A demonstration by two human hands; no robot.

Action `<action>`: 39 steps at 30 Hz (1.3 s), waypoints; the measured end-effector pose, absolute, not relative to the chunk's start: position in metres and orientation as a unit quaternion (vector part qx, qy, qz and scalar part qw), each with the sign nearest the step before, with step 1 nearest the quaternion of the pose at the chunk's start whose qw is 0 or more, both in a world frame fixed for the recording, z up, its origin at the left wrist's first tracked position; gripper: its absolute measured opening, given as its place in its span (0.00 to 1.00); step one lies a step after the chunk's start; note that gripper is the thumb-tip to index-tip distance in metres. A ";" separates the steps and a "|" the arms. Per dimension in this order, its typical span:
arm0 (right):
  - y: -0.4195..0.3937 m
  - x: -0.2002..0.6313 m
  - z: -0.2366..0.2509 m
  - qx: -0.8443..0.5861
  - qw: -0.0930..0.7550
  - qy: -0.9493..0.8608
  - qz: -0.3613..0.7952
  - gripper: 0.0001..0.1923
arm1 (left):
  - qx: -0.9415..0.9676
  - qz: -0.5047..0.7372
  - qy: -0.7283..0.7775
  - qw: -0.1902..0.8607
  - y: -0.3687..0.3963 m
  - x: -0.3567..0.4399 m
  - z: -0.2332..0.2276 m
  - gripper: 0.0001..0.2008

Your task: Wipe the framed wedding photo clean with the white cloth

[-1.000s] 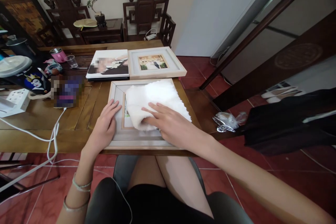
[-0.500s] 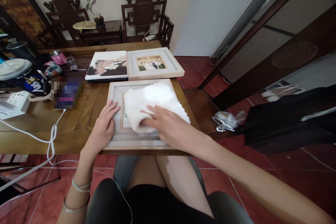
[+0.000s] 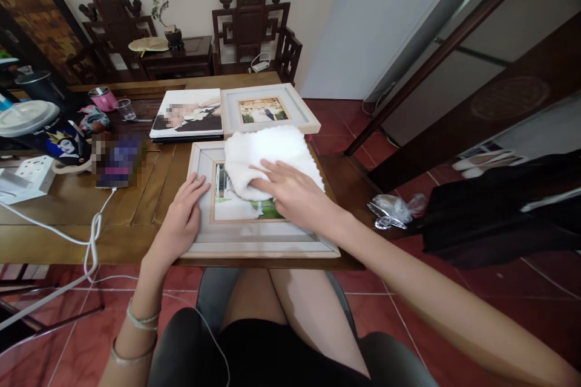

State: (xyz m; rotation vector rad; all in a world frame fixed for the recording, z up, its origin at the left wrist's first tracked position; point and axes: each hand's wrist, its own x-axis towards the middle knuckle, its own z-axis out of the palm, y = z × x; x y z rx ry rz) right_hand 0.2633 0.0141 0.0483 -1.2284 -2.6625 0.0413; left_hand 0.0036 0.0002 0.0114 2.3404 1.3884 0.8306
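Two things to mind: with open left hand (image 3: 184, 211), steady pale rectangular wooden picture frame (image 3: 258, 237); with right hand (image 3: 297, 195), grasping fluffy white cloth (image 3: 276, 148), press evenly

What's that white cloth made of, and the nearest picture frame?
The white cloth looks like fluffy, matte fabric, maybe synthetic: its surface is fuzzy. On the picture frame, smooth tan edges suggest plain wood, though plastic is possible.

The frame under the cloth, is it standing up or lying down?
Lying down: the frame rests on the table, photo facing up, with the left hand on its left side.
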 end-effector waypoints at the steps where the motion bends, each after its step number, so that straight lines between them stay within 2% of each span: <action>1: 0.019 0.263 0.046 -0.421 0.104 -0.901 0.004 0.33 | 0.813 0.291 0.482 0.149 0.000 0.004 0.012 0.22; 6: 0.011 0.256 0.047 -0.425 0.079 -0.902 0.014 0.32 | 0.813 0.292 0.480 0.151 0.000 0.003 0.011 0.22; 12: -0.042 0.254 0.076 -0.370 0.022 -0.916 0.152 0.37 | 0.812 0.289 0.483 0.153 0.001 0.004 0.010 0.22; 15: -0.054 0.257 0.089 -0.356 0.028 -0.916 0.185 0.39 | 0.814 0.286 0.482 0.153 0.001 0.004 0.011 0.22; 18: -0.043 0.262 0.089 -0.385 0.054 -0.909 0.150 0.37 | 0.815 0.286 0.481 0.151 0.001 0.003 0.011 0.22; 23: -0.006 0.272 0.062 -0.419 0.105 -0.902 0.018 0.33 | 0.813 0.288 0.481 0.157 0.001 0.004 0.012 0.22; 28: 0.008 0.273 0.045 -0.399 0.117 -0.910 -0.004 0.33 | 0.814 0.289 0.480 0.155 0.001 0.003 0.011 0.22; 31: 0.001 0.269 0.050 -0.395 0.103 -0.913 0.021 0.33 | 0.813 0.290 0.481 0.154 0.001 0.003 0.009 0.22; 39: -0.053 0.261 0.085 -0.370 0.036 -0.910 0.182 0.40 | 0.814 0.292 0.479 0.152 0.002 0.003 0.009 0.22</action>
